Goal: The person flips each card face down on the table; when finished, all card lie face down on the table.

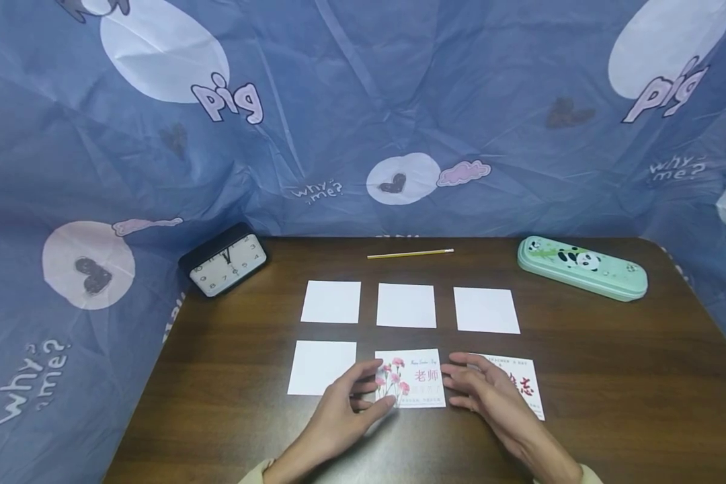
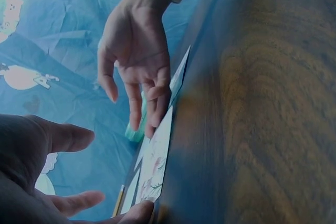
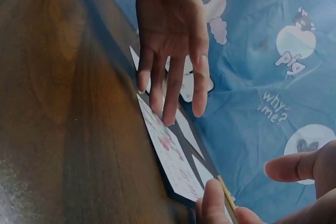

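Observation:
A card printed with pink carnations (image 1: 408,386) lies on the table between my two hands. My left hand (image 1: 346,411) is at its left edge, fingers loosely bent, fingertips right at the card. My right hand (image 1: 493,396) is at its right edge with fingers extended toward it. Beneath the right hand, partly hidden, lies another card with large red characters (image 1: 528,386). In the left wrist view the flower card (image 2: 157,163) runs between the fingertips of both hands. The right wrist view shows the same flower card (image 3: 170,156) lying flat, with neither hand curled round it.
Left of the flower card is a blank white card (image 1: 314,366). Behind lie three more white cards, the middle one (image 1: 406,306) in line with the flower card. A pencil (image 1: 410,254), a black clock (image 1: 225,261) and a green panda pencil case (image 1: 583,267) stand farther back, before a blue cloth.

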Demonstrator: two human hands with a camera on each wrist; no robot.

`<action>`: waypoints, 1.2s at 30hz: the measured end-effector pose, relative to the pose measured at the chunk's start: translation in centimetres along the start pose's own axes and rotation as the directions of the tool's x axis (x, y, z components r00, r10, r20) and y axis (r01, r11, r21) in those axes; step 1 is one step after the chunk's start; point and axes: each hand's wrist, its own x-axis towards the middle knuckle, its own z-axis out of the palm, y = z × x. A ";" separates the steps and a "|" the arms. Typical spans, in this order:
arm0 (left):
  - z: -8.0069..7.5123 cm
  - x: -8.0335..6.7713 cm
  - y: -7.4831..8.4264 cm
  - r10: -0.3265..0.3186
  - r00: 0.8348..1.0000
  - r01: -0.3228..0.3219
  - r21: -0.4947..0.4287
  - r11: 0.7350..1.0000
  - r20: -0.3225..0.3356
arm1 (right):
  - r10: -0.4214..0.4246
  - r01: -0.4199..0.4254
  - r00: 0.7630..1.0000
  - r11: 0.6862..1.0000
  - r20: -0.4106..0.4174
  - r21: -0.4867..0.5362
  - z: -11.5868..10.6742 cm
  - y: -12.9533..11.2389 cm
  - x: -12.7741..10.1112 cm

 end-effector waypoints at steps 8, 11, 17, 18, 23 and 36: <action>0.4 0.0 0.4 -0.021 1.000 0.022 0.062 0.998 -0.011 | 0.012 -0.012 1.000 1.000 -0.017 -0.010 0.2 -0.7 0.0; 0.5 0.0 0.5 -0.019 1.000 0.020 0.083 0.996 -0.009 | 0.016 -0.017 0.999 1.000 -0.031 -0.022 0.1 -0.9 0.1; 0.7 0.0 0.8 0.007 1.000 -0.004 0.109 0.994 -0.019 | -0.018 0.017 0.999 1.000 0.048 0.025 0.2 -1.5 0.2; 0.7 0.0 0.9 0.012 1.000 -0.009 0.118 0.993 -0.018 | -0.027 0.024 0.997 0.999 0.077 0.035 0.4 -1.6 0.2; 1.0 -0.1 1.5 0.018 1.000 -0.019 0.183 0.983 0.005 | -0.054 0.042 0.977 0.997 0.205 0.061 1.4 -1.4 0.5; 1.4 0.0 2.9 0.004 1.000 -0.004 0.276 0.961 -0.001 | -0.058 0.066 0.965 0.998 0.256 -0.023 3.5 -0.5 1.2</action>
